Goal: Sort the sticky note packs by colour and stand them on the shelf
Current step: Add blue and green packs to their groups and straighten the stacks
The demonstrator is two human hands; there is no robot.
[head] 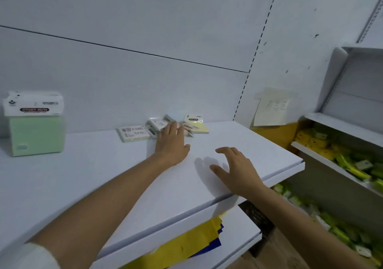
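Green sticky note packs (35, 123) stand upright at the left of the white shelf (103, 175), against the back wall. A loose pile of packs (159, 123) lies near the back middle, with a pale pack (134, 133) flat on its left and a yellow pack (196, 124) leaning on its right. My left hand (172, 142) reaches flat across the shelf, fingertips touching the pile, nothing gripped. My right hand (234, 169) hovers just above the shelf near its right front corner, fingers spread and empty.
A paper note (269, 109) hangs on the wall to the right. Lower shelves on the right hold yellow and green goods (350, 161). Yellow and blue sheets (196, 237) lie on the shelf below. The shelf's front edge (186, 221) runs diagonally under my arms.
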